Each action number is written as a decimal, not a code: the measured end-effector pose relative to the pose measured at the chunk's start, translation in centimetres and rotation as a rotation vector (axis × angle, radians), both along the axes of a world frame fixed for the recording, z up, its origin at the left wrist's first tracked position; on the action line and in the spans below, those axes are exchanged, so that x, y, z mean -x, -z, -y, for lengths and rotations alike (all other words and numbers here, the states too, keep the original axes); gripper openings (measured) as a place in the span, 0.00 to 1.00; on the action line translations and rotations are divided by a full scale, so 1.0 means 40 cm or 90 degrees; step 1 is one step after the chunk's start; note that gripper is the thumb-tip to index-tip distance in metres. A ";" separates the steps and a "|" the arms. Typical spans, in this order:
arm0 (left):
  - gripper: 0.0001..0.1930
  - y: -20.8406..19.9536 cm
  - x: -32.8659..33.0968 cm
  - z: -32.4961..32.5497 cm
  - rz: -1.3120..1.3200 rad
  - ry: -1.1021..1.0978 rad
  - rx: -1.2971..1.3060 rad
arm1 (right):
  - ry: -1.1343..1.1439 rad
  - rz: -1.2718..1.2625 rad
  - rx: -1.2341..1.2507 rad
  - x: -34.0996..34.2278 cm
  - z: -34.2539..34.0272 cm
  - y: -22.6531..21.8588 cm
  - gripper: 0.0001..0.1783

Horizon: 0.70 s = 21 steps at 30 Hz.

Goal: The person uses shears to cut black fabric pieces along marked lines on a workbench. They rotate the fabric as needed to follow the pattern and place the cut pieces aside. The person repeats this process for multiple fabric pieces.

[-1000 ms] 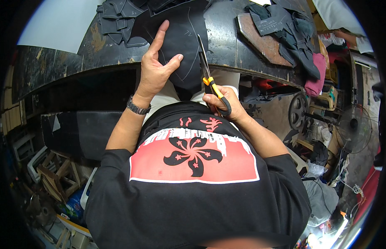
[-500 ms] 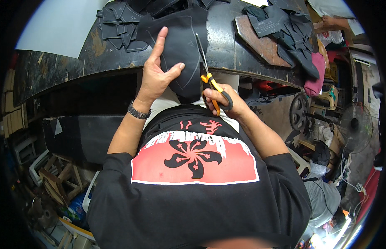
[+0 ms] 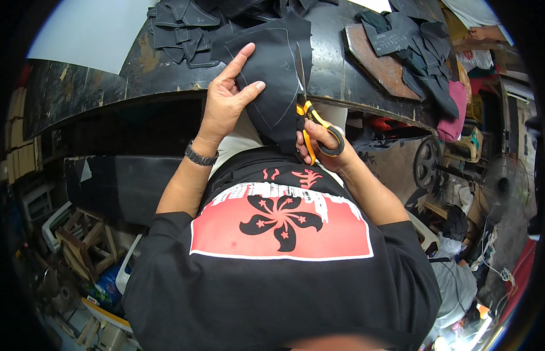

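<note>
A black sheet of leather or cloth [image 3: 272,76] with pale drawn outlines hangs over the table's near edge towards my lap. My left hand [image 3: 228,96] holds it at its left side, thumb and index finger stretched over the top and the other fingers mostly hidden. In my right hand [image 3: 325,143] is a pair of scissors [image 3: 304,105] with yellow and black handles, the fingers wrapped through the loops. Its blades point away from me along the drawn line at the sheet's right side. They look nearly closed.
Cut black pieces [image 3: 182,29] with pale outlines lie on the dark table [image 3: 103,90] at the back left. More black pieces [image 3: 410,47] rest by a brown board [image 3: 378,64] at right. A white sheet [image 3: 91,35] covers the left corner. A fan [image 3: 504,184] stands far right.
The scissor blades have come closer together. Sheet, hands and table all appear shifted slightly right in the view. My left hand keeps its hold.
</note>
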<state>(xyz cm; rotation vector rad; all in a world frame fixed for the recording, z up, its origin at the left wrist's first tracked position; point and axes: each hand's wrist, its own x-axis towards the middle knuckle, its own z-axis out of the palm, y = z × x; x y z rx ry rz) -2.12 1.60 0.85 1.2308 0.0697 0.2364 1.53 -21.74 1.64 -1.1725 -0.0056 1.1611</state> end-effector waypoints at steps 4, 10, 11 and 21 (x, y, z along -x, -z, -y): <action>0.38 -0.009 0.001 -0.005 0.031 0.014 -0.030 | 0.000 -0.013 -0.018 0.001 -0.002 0.001 0.24; 0.39 -0.020 0.007 -0.009 0.027 0.047 -0.018 | 0.012 -0.035 -0.005 0.001 -0.001 0.000 0.23; 0.39 -0.021 0.006 -0.011 0.006 0.040 -0.013 | 0.020 -0.033 -0.005 0.001 -0.002 -0.001 0.23; 0.39 -0.010 -0.012 -0.014 0.049 -0.024 -0.162 | -0.003 0.052 0.061 0.007 -0.007 0.002 0.21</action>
